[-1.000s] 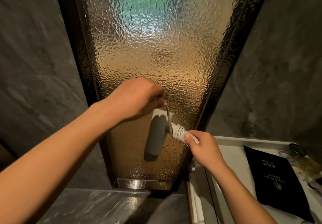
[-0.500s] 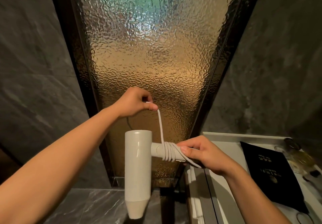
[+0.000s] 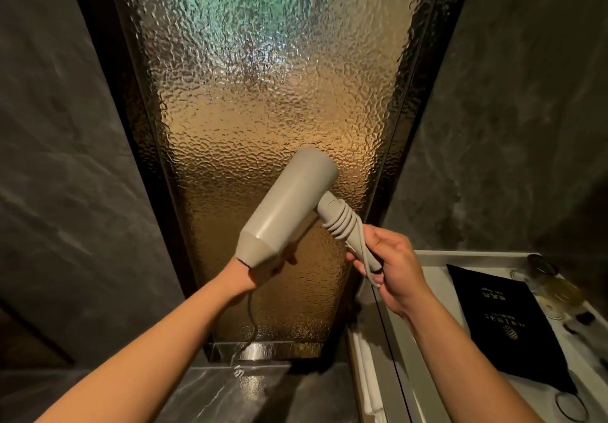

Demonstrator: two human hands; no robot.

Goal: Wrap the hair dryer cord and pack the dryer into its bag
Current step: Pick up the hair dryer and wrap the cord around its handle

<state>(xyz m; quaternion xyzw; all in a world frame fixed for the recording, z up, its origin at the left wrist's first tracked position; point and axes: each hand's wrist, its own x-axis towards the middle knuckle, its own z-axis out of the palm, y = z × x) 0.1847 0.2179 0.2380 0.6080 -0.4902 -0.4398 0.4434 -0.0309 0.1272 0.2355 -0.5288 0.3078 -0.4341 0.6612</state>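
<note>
A pale grey hair dryer (image 3: 289, 205) is held in the air in front of a textured glass panel, its barrel tilted with the nozzle down to the left. Several turns of cord (image 3: 342, 221) are wound round the handle. My right hand (image 3: 391, 271) grips the handle's lower end and pins the cord against it. My left hand (image 3: 273, 266) is under the nozzle and mostly hidden by it; the loose cord (image 3: 250, 317) hangs down from that hand, its plug end dangling near the floor. A black bag (image 3: 506, 320) with gold print lies flat on the white counter at right.
The white counter (image 3: 431, 258) has a raised rim and sits at lower right; glass items (image 3: 552, 287) stand at its far right edge. Folded white towels (image 3: 365, 376) lie below the counter's left side. Dark stone walls flank the glass panel (image 3: 263, 93).
The dryer has swung from nozzle-down to tilted up to the right. My left hand dropped from above the handle, where it held the cord taut, to beneath the nozzle. More turns sit on the handle.
</note>
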